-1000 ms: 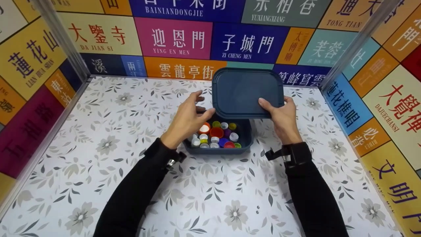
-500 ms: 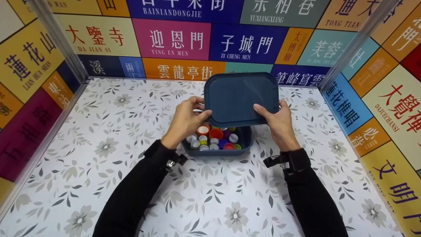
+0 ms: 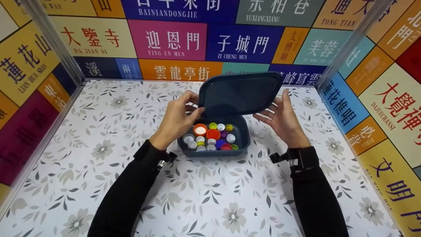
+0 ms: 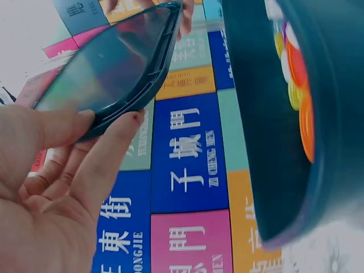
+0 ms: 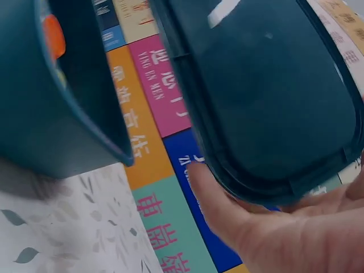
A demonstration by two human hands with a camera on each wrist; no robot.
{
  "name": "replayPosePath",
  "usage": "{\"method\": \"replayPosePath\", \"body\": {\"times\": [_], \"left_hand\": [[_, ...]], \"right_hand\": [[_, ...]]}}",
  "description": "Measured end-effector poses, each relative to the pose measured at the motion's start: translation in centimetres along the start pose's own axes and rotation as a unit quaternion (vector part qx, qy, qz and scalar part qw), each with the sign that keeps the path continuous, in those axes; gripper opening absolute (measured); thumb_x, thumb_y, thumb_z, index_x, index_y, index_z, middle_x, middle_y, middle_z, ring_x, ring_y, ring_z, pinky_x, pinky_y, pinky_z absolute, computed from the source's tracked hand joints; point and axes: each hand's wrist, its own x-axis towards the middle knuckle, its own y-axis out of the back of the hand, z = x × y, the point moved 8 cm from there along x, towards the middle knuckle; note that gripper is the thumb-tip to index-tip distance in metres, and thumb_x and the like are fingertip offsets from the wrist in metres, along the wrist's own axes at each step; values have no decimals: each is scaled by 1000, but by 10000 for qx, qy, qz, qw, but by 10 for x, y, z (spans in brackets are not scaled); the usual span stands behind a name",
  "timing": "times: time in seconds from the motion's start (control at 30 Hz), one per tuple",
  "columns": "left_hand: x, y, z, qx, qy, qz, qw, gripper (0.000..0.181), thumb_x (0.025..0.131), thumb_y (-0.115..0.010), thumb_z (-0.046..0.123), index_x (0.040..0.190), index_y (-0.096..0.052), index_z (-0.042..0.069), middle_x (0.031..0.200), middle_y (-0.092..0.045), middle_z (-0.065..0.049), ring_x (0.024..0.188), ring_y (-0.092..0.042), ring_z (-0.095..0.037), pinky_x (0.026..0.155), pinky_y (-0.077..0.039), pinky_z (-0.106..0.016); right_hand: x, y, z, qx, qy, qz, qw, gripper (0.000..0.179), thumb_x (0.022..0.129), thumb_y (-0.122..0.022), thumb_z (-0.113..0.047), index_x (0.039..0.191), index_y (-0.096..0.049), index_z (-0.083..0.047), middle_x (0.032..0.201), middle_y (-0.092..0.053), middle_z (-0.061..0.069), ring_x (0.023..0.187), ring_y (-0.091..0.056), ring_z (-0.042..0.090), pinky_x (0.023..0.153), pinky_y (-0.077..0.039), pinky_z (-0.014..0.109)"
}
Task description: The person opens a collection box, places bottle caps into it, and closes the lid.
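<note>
A dark blue lid is held tilted above and behind a dark blue plastic box. My left hand pinches the lid's left edge between thumb and fingers, as the left wrist view shows with the lid. On the other side my right hand has its thumb raised off the lid and its fingers extended by the lid's right edge. Inside the box lie several plastic bottle caps, among them an orange cap, a purple-blue cap and a white cap.
The table has a white cloth with grey flowers and leaves. Panels printed with Chinese characters form a back wall, a left wall and a right wall around it.
The lid has moved left and tilted, its right side now higher. My left fingers, apart from it at first, have taken its left edge. My right hand has let go of its grip and opened.
</note>
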Motion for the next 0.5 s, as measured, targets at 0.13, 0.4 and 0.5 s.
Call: {"method": "replayPosePath", "body": {"times": [0.13, 0.4, 0.5], "left_hand": [[1, 8, 2, 247, -441, 108, 9987, 21, 107, -81, 2, 125, -70, 0, 118, -82, -17, 109, -87, -28, 96, -73, -37], [0, 11, 1, 656, -1047, -83, 9923, 17, 109, -78, 1, 124, -70, -1, 120, -81, -19, 115, -87, -33, 95, -74, -40], [1, 10, 0, 791, -1239, -225, 9889, 15, 110, -77, 1, 124, -71, -1, 121, -81, -19, 118, -86, -32, 96, -74, -41]], "right_hand": [[-3, 4, 1, 404, -444, -356, 9976, 104, 115, -29, -80, 185, -19, -4, 180, -45, 34, 144, -76, 38, 120, -64, 44], [-9, 12, 4, 1303, -994, -934, 9820, 102, 118, -40, -71, 187, -4, -6, 148, -76, 34, 125, -85, 39, 95, -74, 38], [-10, 12, 4, 1292, -984, -1050, 9811, 94, 120, -47, -63, 187, 3, -20, 141, -81, 30, 111, -89, 33, 79, -73, 30]]}}
